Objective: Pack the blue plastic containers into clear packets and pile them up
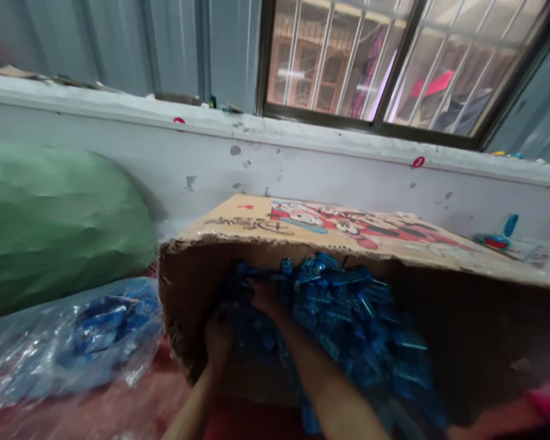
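Our left hand (219, 337) and right hand (266, 297) reach among blue packets (334, 299) near the left end of the box (252, 225), openness and grip unclear, and brushing its ragged rim (256, 242) could scrape our left forearm (193, 400).

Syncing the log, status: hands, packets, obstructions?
Left hand and right hand inside cardboard box, among blue packets; grip unclear. Packets heaped. Ragged box rim left of left hand.

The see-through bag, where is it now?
In the head view, the see-through bag lies on the left, beside the cardboard box and just below the green bundle.
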Demonstrator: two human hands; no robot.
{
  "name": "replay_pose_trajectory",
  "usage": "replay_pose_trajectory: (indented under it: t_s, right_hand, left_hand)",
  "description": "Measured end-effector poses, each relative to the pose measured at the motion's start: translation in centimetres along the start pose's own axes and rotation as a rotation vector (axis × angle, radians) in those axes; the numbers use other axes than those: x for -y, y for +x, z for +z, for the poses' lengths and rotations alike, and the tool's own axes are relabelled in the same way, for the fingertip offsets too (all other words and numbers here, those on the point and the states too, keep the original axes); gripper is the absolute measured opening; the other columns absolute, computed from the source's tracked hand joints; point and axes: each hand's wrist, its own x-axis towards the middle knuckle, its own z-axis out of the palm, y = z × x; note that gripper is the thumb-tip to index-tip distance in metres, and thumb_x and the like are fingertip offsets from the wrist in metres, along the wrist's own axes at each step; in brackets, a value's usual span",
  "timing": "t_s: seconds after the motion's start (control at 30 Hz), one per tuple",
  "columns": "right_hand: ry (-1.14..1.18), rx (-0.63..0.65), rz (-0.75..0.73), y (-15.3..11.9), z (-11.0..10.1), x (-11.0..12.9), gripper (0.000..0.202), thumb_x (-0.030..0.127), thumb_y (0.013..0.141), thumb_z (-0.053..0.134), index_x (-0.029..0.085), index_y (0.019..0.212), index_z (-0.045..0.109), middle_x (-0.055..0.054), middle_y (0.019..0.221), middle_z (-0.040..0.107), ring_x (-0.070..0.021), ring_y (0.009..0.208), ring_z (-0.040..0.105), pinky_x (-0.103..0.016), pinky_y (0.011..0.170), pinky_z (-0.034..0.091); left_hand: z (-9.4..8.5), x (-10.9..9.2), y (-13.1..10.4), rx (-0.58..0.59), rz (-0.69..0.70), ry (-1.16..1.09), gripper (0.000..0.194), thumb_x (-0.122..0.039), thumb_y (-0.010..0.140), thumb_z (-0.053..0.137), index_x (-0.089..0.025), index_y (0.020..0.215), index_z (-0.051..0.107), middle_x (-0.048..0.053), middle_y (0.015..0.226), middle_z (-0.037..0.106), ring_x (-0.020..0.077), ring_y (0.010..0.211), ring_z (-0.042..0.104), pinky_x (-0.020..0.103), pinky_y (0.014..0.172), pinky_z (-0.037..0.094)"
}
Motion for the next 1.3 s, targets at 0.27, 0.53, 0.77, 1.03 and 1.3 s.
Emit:
replay_pose_trajectory:
  t_s: [0.27, 0.53, 0.77, 1.03, 1.3]
  right_hand:
    - [0.071, 0.093, -0.002, -3.5, -0.4, -1.0, 0.043, 0.028, 0.077, 0.053, 0.026, 0.12, 0.048, -0.002, 0.114, 0.06, -0.0197, 0.104, 0.053, -0.032, 0.09, 0.037]
    - [0.096, 0.118, -0.054, -10.8, -3.0, -1.5, 0.046, 0.023, 0.078, 0.053, 0.026, 0.122, 0.045, 0.0, 0.121, 0.055, -0.0182, 0.109, 0.051, -0.032, 0.092, 0.036]
    - [0.082, 0.11, -0.07, -17.6, -4.9, -1.2, 0.04, 0.023, 0.081, 0.05, 0.028, 0.121, 0.047, -0.002, 0.119, 0.055, -0.0202, 0.11, 0.047, -0.035, 0.093, 0.031]
    - [0.052, 0.097, -0.079, -23.5, -6.6, -0.5, 0.039, 0.019, 0.083, 0.048, 0.028, 0.12, 0.047, -0.004, 0.108, 0.057, -0.0216, 0.104, 0.045, -0.039, 0.091, 0.028]
    - [-0.032, 0.032, -0.045, -28.2, -6.7, 0.1, 0.04, 0.016, 0.084, 0.041, 0.029, 0.121, 0.046, -0.005, 0.103, 0.058, -0.0217, 0.098, 0.048, -0.046, 0.099, 0.017]
  left_hand:
    - [0.4, 1.3, -4.2, -0.007, -0.002, 0.107, 0.032, -0.037, 0.069, 0.052, -0.015, 0.088, 0.066, 0.015, 0.095, 0.067, 0.0308, 0.096, 0.057, 0.037, 0.081, 0.039]
    - [-0.4, 2.6, -12.2, 0.066, 0.075, 0.033, 0.031, -0.038, 0.069, 0.051, -0.014, 0.082, 0.066, 0.01, 0.084, 0.068, 0.0252, 0.083, 0.058, 0.034, 0.078, 0.04]
    - [-0.6, 3.8, -18.4, 0.173, 0.061, -0.042, 0.034, -0.04, 0.07, 0.049, -0.014, 0.087, 0.065, 0.008, 0.088, 0.065, 0.0221, 0.088, 0.056, 0.032, 0.082, 0.039]
    - [-3.3, 4.1, -22.3, 0.285, -0.074, -0.086, 0.036, -0.042, 0.064, 0.058, -0.014, 0.083, 0.067, 0.006, 0.079, 0.068, 0.0216, 0.08, 0.059, 0.031, 0.075, 0.043]
    - [-9.8, 1.7, -24.0, 0.488, -0.388, -0.384, 0.03, -0.035, 0.061, 0.066, -0.013, 0.081, 0.065, 0.003, 0.073, 0.069, 0.017, 0.073, 0.061, 0.029, 0.07, 0.046]
